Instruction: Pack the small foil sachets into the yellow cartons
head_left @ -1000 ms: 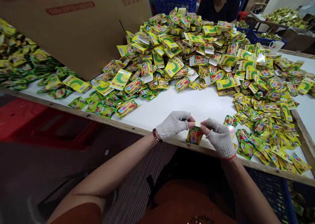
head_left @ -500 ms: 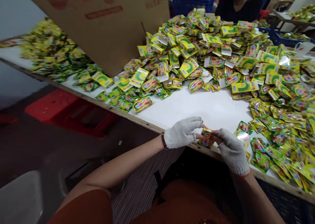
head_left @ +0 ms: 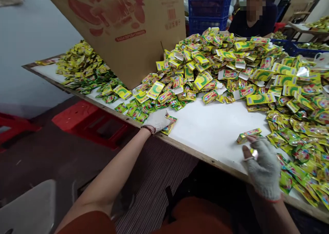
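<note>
In a white fingerless knit glove, my left hand (head_left: pixel 156 121) is at the table's front edge, closed on a small yellow-green carton (head_left: pixel 171 125) that sticks out past its fingers. Part of that grip is hidden by the glove. My right hand (head_left: pixel 264 165), gloved the same way, is held over the right part of the white tabletop with thumb and fingers apart. Just beyond its fingertips a filled small carton (head_left: pixel 248 135) lies on the table; I cannot tell whether the fingers touch it. Green sachets (head_left: pixel 285 179) lie beside and partly behind the right hand.
A large heap of small cartons (head_left: pixel 203 56) covers the back of the table. Loose sachets (head_left: pixel 303 151) spread along the right, and another sachet pile (head_left: pixel 79 62) lies far left. A big cardboard box (head_left: pixel 144 56) stands between. Red stools (head_left: pixel 77 115) are below; a person (head_left: pixel 253 18) sits opposite.
My hands have parted. The left has moved left onto a flat carton at the table edge. The right has moved right, and a small carton now lies on the table by its fingers.
</note>
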`<state>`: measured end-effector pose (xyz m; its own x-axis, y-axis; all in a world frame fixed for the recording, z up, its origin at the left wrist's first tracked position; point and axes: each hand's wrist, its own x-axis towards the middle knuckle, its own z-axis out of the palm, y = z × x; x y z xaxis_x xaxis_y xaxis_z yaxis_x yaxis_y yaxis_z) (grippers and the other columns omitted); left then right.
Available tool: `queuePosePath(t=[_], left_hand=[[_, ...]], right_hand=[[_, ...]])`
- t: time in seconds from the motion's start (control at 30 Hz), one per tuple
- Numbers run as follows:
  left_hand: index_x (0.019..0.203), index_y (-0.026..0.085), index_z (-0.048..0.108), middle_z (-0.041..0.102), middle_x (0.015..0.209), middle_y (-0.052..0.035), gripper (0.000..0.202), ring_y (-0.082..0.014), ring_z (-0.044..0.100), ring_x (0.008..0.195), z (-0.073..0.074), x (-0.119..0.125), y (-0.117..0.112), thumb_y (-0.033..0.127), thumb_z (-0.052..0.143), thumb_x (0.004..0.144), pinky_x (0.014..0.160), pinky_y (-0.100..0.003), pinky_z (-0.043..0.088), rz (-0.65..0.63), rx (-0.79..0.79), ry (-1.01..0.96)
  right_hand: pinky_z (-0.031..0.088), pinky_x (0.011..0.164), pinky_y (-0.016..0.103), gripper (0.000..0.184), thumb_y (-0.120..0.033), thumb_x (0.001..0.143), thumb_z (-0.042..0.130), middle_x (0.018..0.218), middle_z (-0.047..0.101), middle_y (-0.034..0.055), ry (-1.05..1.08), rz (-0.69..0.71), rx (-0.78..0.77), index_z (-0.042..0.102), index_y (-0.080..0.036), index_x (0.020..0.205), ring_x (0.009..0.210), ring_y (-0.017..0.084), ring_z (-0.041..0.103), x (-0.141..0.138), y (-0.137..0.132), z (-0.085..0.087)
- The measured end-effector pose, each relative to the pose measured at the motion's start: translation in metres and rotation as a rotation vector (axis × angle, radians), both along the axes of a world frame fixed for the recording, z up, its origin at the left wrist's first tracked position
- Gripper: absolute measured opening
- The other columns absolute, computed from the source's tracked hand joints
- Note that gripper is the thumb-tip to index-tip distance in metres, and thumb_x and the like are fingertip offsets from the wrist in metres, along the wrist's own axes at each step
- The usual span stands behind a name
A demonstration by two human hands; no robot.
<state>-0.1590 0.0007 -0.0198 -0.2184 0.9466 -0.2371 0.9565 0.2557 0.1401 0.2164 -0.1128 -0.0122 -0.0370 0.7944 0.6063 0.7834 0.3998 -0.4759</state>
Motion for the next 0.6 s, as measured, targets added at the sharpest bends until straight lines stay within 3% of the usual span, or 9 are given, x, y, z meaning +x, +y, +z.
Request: queuePosePath(t=[0.13,0.23,0.3,0.43,0.53,0.6], left_hand=[[0.113,0.02,0.06,0.07,0.108,-0.0125,0.061,-0.0303,0.066,0.094,0.001,0.058,-0.025,0.068,0.058,0.074,0.074,-0.034,0.048,-0.103,0.015,-0.106],[0.117,0.019,0.058,0.07,0.106,-0.0144,0.059,-0.0315,0.066,0.094,0.004,0.09,-0.034,0.059,0.063,0.074,0.074,-0.035,0.048,-0.202,0.056,-0.117],[0.106,0.019,0.063,0.071,0.099,-0.0121,0.045,-0.0284,0.066,0.088,0.003,0.107,-0.036,0.053,0.063,0.076,0.072,-0.034,0.047,-0.268,0.064,-0.23],[0.089,0.018,0.061,0.07,0.089,-0.0049,0.029,-0.0189,0.063,0.081,-0.009,0.141,-0.045,0.046,0.055,0.085,0.073,-0.029,0.05,-0.312,0.169,-0.84],[0.102,0.016,0.056,0.07,0.096,-0.0056,0.03,-0.0179,0.065,0.086,-0.022,0.165,-0.058,0.039,0.06,0.082,0.08,-0.031,0.053,-0.254,0.201,-1.268],[0.112,0.017,0.05,0.069,0.098,-0.0062,0.04,-0.018,0.067,0.088,-0.029,0.175,-0.066,0.034,0.064,0.079,0.08,-0.032,0.055,-0.197,0.229,-1.386]], right_hand=[[0.051,0.091,0.037,0.023,-0.017,0.09,0.053,0.104,0.063,0.0093,0.066,0.164,-0.175,0.062,-0.018,0.111,0.102,0.022,0.062,-0.026,0.0,-0.015],[0.051,0.091,0.038,0.024,-0.014,0.089,0.051,0.103,0.063,0.0086,0.08,0.251,-0.349,0.062,-0.019,0.11,0.101,0.022,0.062,-0.033,-0.001,-0.028],[0.052,0.092,0.04,0.024,-0.015,0.089,0.052,0.106,0.065,0.009,0.139,0.269,-0.445,0.061,-0.02,0.111,0.102,0.023,0.063,-0.034,-0.002,-0.035],[0.054,0.093,0.041,0.041,-0.025,0.088,0.057,0.122,0.062,0.0128,0.54,0.174,-0.517,0.047,-0.022,0.128,0.106,0.023,0.065,-0.036,-0.001,-0.043],[0.057,0.086,0.038,0.042,-0.03,0.087,0.062,0.118,0.064,0.0121,0.764,0.177,-0.505,0.042,-0.024,0.123,0.103,0.022,0.067,-0.036,0.002,-0.042],[0.058,0.08,0.035,0.038,-0.03,0.087,0.062,0.108,0.066,0.0091,0.776,0.184,-0.48,0.043,-0.025,0.118,0.095,0.021,0.068,-0.035,0.004,-0.043]])
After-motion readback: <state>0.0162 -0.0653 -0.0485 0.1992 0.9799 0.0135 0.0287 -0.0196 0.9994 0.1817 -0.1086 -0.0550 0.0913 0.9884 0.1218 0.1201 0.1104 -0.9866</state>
